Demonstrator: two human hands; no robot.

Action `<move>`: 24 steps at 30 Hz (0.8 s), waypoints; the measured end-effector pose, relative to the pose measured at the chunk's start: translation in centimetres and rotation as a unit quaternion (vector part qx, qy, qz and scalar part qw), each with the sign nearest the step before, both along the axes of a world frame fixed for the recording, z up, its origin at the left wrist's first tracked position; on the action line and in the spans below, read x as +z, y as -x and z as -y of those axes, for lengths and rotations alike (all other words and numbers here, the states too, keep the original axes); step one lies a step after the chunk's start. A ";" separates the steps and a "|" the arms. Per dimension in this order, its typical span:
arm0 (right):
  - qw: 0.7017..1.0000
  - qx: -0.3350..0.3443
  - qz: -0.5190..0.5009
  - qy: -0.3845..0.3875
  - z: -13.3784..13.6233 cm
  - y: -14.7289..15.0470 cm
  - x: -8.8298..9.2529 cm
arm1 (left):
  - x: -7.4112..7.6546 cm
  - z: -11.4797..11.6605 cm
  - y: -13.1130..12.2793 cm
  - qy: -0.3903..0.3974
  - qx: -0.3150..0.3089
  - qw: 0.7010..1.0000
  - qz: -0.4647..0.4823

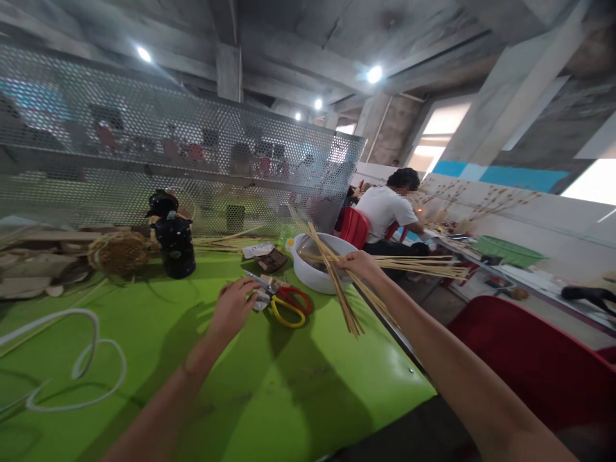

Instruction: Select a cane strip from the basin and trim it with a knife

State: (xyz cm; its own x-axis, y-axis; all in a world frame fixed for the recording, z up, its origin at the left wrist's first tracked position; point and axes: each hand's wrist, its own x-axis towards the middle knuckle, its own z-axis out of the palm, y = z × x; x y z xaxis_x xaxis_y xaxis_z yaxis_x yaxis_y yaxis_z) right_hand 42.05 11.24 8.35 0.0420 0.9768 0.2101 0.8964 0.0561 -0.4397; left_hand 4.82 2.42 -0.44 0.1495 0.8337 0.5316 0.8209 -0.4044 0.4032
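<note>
We see a black container in front of a perforated screen, a white-shirted person on a red chair, a green basket, and lights overhead.

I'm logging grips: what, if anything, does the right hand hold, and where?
The right hand seems to hold pale strips partway along, near the white basin.
</note>
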 end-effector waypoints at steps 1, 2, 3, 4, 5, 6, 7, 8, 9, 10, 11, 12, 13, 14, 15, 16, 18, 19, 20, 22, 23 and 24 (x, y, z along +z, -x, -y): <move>1.000 -0.001 0.000 -0.002 0.2 -0.1 0.1 | 0.0 0.0 0.0 0.003 0.001 1.000 -0.002; 1.000 -0.002 0.000 -0.003 0.5 -0.2 0.2 | 0.1 0.0 0.0 0.005 0.001 1.000 -0.004; 1.000 -0.001 0.001 -0.003 0.6 -0.3 0.2 | 0.1 0.0 -0.1 0.007 0.002 1.000 -0.007; 1.000 0.000 0.002 -0.002 0.8 -0.4 0.2 | 0.0 0.0 -0.1 0.009 0.004 1.000 -0.008; 1.000 0.002 0.004 -0.002 1.0 -0.5 0.1 | 0.0 0.0 -0.1 0.009 0.006 1.000 -0.008; 1.000 0.002 0.007 -0.001 1.2 -0.5 0.1 | -0.1 0.0 -0.1 0.009 0.007 1.000 -0.007; 1.000 0.002 0.010 0.000 1.3 -0.6 0.0 | -0.1 0.0 -0.1 0.009 0.009 1.000 -0.004; 1.000 0.000 0.013 0.001 1.5 -0.6 -0.1 | -0.2 0.0 -0.1 0.008 0.009 1.000 0.001; 1.000 -0.002 0.015 0.002 1.6 -0.5 -0.1 | -0.2 0.1 -0.1 0.008 0.009 1.000 0.006; 1.000 -0.004 0.016 0.003 1.8 -0.5 -0.2 | -0.2 0.1 -0.1 0.009 0.007 1.000 0.011; 1.000 -0.007 0.017 0.003 1.8 -0.4 -0.2 | -0.2 0.2 -0.1 0.012 0.006 1.000 0.015; 1.000 -0.010 0.019 0.003 1.9 -0.3 -0.2 | -0.1 0.2 -0.1 0.016 0.005 1.000 0.017; 1.000 -0.013 0.023 0.003 1.9 -0.3 -0.2 | 0.0 0.3 -0.1 0.022 0.006 1.000 0.019; 0.999 -0.017 0.028 0.001 1.8 -0.2 -0.2 | 0.1 0.3 -0.1 0.029 0.007 0.999 0.019; 0.999 -0.023 0.036 0.000 1.7 -0.2 -0.1 | 0.2 0.4 -0.1 0.034 0.010 0.999 0.020; 0.999 -0.029 0.045 -0.003 1.6 -0.2 -0.1 | 0.2 0.4 -0.1 0.038 0.012 0.999 0.022; 0.997 -0.043 0.062 -0.008 1.4 -0.2 0.2 | 0.3 0.5 -0.1 0.041 0.013 0.999 0.025; 0.996 -0.049 0.067 -0.009 1.4 -0.2 0.3 | 0.2 0.5 -0.1 0.040 0.013 0.999 0.027; 0.996 -0.054 0.071 -0.008 1.4 -0.2 0.4 | 0.2 0.5 -0.1 0.040 0.013 0.999 0.028; 0.995 -0.062 0.073 0.002 1.4 -0.2 0.7 | 0.0 0.5 -0.1 0.040 0.012 0.999 0.031; 0.995 -0.067 0.071 0.005 1.5 -0.3 0.8 | -0.1 0.4 -0.1 0.042 0.013 0.998 0.036; 0.995 -0.072 0.068 0.007 1.6 -0.3 0.9 | -0.1 0.4 -0.1 0.043 0.013 0.998 0.044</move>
State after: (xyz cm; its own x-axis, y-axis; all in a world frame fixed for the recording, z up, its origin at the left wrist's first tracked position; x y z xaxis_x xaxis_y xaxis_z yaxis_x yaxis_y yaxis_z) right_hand 42.37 9.62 9.26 0.1541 0.9654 0.2102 0.9460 -0.0828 -0.3135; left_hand 4.91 1.97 -0.55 0.0828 0.8802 0.4673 0.7907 -0.3434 0.5067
